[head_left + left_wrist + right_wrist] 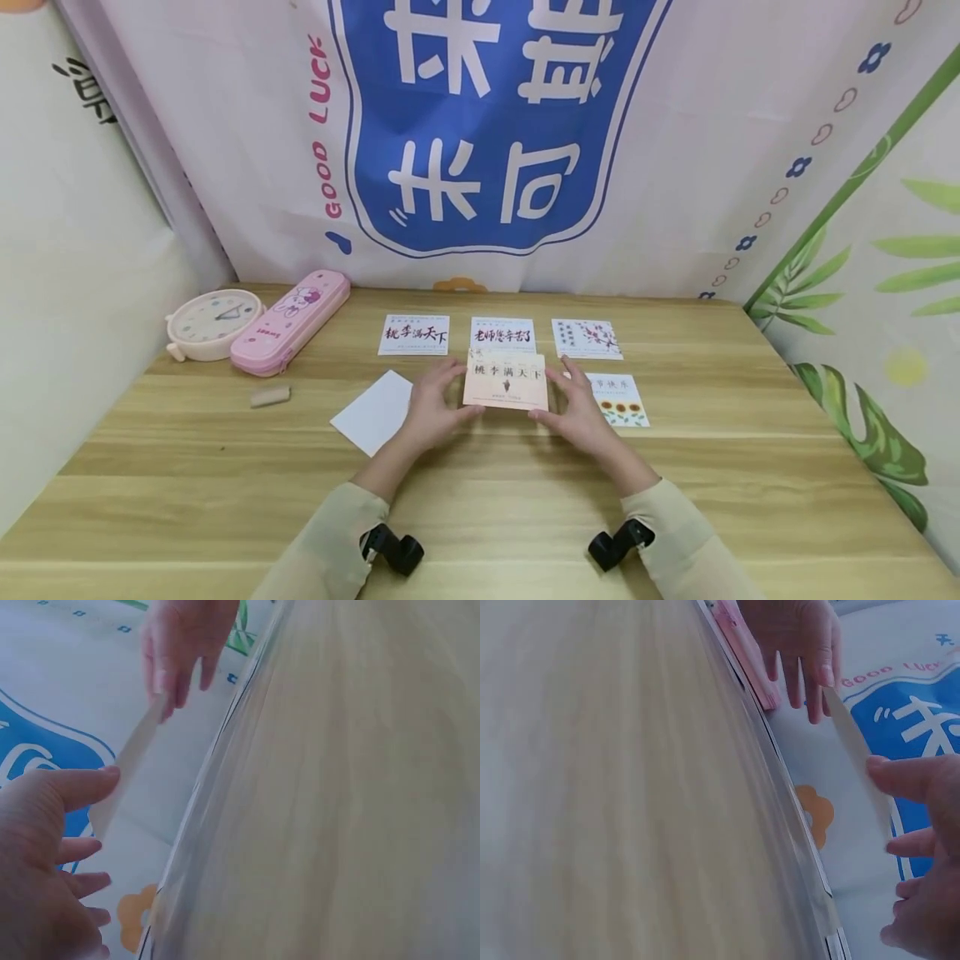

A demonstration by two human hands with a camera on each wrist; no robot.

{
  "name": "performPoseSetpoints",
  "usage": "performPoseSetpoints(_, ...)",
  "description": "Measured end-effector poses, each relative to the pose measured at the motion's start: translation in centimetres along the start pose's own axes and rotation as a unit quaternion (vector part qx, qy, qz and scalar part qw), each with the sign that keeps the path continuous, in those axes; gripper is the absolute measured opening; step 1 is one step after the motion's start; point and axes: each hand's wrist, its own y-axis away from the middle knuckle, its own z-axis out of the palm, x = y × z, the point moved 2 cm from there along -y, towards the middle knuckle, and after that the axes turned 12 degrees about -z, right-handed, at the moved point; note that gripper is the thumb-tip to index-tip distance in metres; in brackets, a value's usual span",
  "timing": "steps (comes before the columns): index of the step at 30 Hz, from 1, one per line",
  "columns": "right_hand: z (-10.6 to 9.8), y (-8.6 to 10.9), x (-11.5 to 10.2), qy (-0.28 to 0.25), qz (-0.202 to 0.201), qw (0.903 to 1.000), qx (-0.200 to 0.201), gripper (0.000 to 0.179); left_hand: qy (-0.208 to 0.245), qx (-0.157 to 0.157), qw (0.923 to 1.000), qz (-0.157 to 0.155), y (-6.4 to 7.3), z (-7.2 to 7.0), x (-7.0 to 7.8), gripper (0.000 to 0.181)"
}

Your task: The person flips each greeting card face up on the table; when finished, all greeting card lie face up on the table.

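Observation:
In the head view, a cream card [506, 382] printed with dark Chinese characters is held up, tilted, over the table. My left hand [433, 408] pinches its left side between thumb and fingers, and my right hand [579, 410] pinches the right side the same way. Both wrist views catch the card edge-on, with the thumb [88, 786] on its near face in the left one. Beside my left hand lies a blank white card [373, 413]. A sunflower card [622, 403] is partly covered by my right hand. Just behind the held card is a card with red lettering [502, 332].
Two more printed cards, one with red characters [413, 335] and one with blossoms [587, 339], lie in the back row. At the left stand a round clock [213, 321], a pink pencil case [292, 323] and a small tan block [270, 397]. A printed cloth [247, 150] hangs behind.

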Motion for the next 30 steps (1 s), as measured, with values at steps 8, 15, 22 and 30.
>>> performPoseSetpoints(8, 0.3, 0.0, 1.2, 0.035, -0.001, 0.9989, -0.03, 0.069, -0.075, -0.016, 0.9969, -0.019, -0.3, 1.2, -0.6, 0.061)
performPoseSetpoints(15, 0.5, 0.0, 1.9, 0.1, -0.015, 0.9944, -0.03, 0.064, -0.145, -0.027, 0.9889, -0.018, -0.5, 1.8, -0.9, 0.063)
performPoseSetpoints(22, 1.0, 0.4, 2.3, 0.107, -0.014, 0.9934, -0.038, 0.063, -0.206, -0.031, 0.9781, -0.004, -0.3, 2.2, -1.3, 0.062)
performPoseSetpoints(30, 1.3, 0.0, 2.6, 0.117, -0.012, 0.992, -0.045, 0.064, -0.221, -0.03, 0.9748, -0.005, -0.2, 2.0, -1.4, 0.058)
